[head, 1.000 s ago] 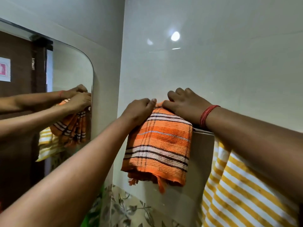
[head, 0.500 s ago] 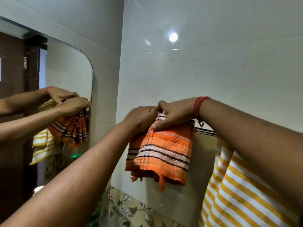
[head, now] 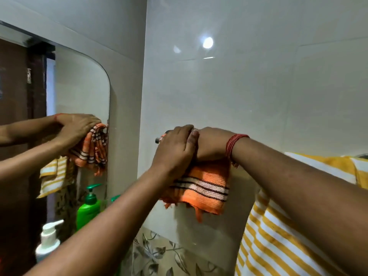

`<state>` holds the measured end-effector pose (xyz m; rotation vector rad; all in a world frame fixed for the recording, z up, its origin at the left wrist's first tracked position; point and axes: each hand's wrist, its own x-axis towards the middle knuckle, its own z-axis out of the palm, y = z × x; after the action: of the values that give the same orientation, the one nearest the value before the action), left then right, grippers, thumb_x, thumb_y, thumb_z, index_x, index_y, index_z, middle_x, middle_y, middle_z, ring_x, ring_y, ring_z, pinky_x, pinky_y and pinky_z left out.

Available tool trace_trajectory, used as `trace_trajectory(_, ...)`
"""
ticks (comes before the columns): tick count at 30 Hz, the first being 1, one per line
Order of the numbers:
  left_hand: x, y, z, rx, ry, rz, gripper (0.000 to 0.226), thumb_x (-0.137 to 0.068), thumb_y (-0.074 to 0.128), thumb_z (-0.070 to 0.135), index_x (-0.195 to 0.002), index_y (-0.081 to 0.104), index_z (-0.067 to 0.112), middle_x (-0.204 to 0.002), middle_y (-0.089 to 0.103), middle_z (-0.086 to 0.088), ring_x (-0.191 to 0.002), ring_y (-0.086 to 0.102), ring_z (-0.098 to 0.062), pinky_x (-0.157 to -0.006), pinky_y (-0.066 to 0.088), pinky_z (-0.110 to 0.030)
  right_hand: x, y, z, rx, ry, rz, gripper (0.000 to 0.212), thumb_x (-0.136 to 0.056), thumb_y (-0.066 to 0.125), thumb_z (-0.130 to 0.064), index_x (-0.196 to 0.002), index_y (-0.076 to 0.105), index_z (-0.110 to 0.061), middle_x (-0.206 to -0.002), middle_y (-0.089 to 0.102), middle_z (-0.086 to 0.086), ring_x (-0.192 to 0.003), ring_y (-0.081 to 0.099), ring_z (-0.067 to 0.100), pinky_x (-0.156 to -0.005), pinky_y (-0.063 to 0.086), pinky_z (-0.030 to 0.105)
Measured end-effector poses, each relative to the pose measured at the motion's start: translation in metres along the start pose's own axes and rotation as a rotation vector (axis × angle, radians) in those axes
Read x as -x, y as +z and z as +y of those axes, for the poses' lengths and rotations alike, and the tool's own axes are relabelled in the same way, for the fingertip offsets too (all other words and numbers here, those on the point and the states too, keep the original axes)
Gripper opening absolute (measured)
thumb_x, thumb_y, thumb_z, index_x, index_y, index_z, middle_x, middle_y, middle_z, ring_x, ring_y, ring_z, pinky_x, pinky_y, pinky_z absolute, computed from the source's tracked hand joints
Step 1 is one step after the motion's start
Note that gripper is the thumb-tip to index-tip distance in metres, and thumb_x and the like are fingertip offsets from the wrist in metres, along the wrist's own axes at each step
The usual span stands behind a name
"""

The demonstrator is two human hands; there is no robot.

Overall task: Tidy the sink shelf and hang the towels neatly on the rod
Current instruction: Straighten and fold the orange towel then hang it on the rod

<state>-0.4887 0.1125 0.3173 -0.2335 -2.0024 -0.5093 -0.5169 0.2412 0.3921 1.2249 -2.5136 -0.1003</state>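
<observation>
Gripping the orange towel (head: 201,188) at the rod (head: 159,139), the left hand (head: 175,150) and right hand (head: 211,144) touch. A yellow striped towel (head: 278,246) hangs right of it.

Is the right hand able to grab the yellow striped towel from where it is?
Probably yes. The right hand rests on the orange towel, and the yellow striped towel hangs just beside it, nothing between them.

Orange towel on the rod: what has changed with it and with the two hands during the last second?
Both hands closed together at the rod: the left hand now overlaps the right hand, pressing the top of the orange towel, which hangs bunched and shorter. The yellow striped towel stayed in its place.
</observation>
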Motion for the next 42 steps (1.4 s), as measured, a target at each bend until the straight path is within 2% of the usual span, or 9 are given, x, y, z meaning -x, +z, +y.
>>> trace_trajectory(4,-0.002,0.002,-0.015,-0.137,0.052,-0.052,0.065,-0.100,0.018,0.052,-0.114,0.066,0.011,-0.109,0.071,-0.009,-0.102,0.060,-0.030,-0.092,0.041,-0.042,0.006,-0.004,0.007,-0.089,0.066,-0.028,0.069,-0.070,0.078,-0.053,-0.126,0.048,-0.024,-0.100,0.055,-0.008,-0.090,0.054,0.016,-0.066,0.043,0.028)
trace_trajectory(7,-0.005,0.002,-0.027,-0.153,0.069,-0.045,0.059,-0.103,0.020,0.051,-0.103,0.066,0.015,-0.098,0.070,-0.005,-0.093,0.060,-0.027,-0.084,0.041,-0.040,0.013,-0.004,0.017,-0.107,0.125,-0.076,0.082,-0.069,0.079,-0.060,-0.133,0.042,-0.024,-0.115,0.058,-0.003,-0.095,0.053,0.017,-0.074,0.042,0.029)
trace_trajectory(10,-0.007,-0.001,-0.038,-0.129,0.023,-0.032,0.047,-0.106,0.019,0.050,-0.085,0.051,0.023,-0.082,0.058,0.004,-0.081,0.053,-0.024,-0.072,0.032,-0.035,0.024,-0.003,0.026,-0.166,0.156,-0.108,0.079,-0.068,0.080,-0.060,-0.130,0.045,-0.027,-0.122,0.062,-0.002,-0.100,0.060,0.018,-0.079,0.056,0.033)
trace_trajectory(14,-0.017,-0.004,-0.043,-0.150,-0.008,-0.084,0.058,-0.106,0.016,0.045,-0.079,0.056,0.014,-0.079,0.064,-0.007,-0.078,0.057,-0.030,-0.067,0.029,-0.035,0.036,-0.004,0.028,-0.375,0.189,-0.157,0.056,-0.073,0.078,-0.057,-0.114,0.052,-0.030,-0.108,0.066,-0.002,-0.088,0.069,0.018,-0.061,0.064,0.041)
trace_trajectory(19,-0.015,-0.008,-0.036,-0.222,-0.047,-0.113,0.062,-0.109,0.013,0.044,-0.098,0.065,0.012,-0.097,0.067,-0.010,-0.098,0.061,-0.034,-0.087,0.040,-0.043,0.041,-0.009,0.016,0.076,0.215,-0.087,0.084,-0.072,0.058,-0.081,-0.131,0.042,-0.022,-0.115,0.063,0.001,-0.080,0.057,0.014,-0.057,0.044,0.027)
trace_trajectory(24,0.019,-0.009,-0.016,-0.100,-0.120,-0.017,0.054,-0.108,0.029,0.047,-0.151,0.043,0.018,-0.159,0.041,-0.007,-0.151,0.027,-0.025,-0.124,0.010,-0.055,0.067,-0.002,0.005,0.192,0.205,0.131,0.078,-0.082,0.048,-0.077,-0.139,0.038,-0.025,-0.133,0.057,0.003,-0.116,0.056,0.026,-0.089,0.049,0.042)
trace_trajectory(31,0.069,0.004,0.070,0.008,0.109,0.016,0.062,-0.103,0.023,0.051,-0.157,0.033,0.022,-0.168,0.023,-0.001,-0.158,0.009,-0.017,-0.127,0.005,-0.051,0.163,0.037,-0.006,0.131,0.284,0.847,0.052,-0.088,0.055,-0.044,-0.133,0.055,-0.018,-0.137,0.058,0.005,-0.138,0.042,0.029,-0.113,0.033,0.052)
trace_trajectory(38,0.092,0.044,0.136,-0.001,0.217,-0.097,0.065,-0.102,0.020,0.050,-0.161,0.023,0.021,-0.170,0.011,-0.004,-0.158,0.000,-0.022,-0.127,0.006,-0.050,0.230,0.075,0.003,0.175,0.495,0.872,0.053,-0.085,0.060,-0.029,-0.137,0.055,-0.016,-0.153,0.043,0.008,-0.150,0.023,0.031,-0.119,0.021,0.053)
trace_trajectory(42,0.098,0.060,0.164,0.134,0.166,-0.123,0.069,-0.100,0.021,0.054,-0.161,0.020,0.021,-0.171,0.008,-0.001,-0.158,-0.003,-0.016,-0.127,-0.005,-0.030,0.256,0.078,0.017,0.143,0.500,0.957,0.051,-0.088,0.059,-0.025,-0.137,0.055,-0.013,-0.155,0.040,0.011,-0.149,0.023,0.032,-0.118,0.025,0.052)
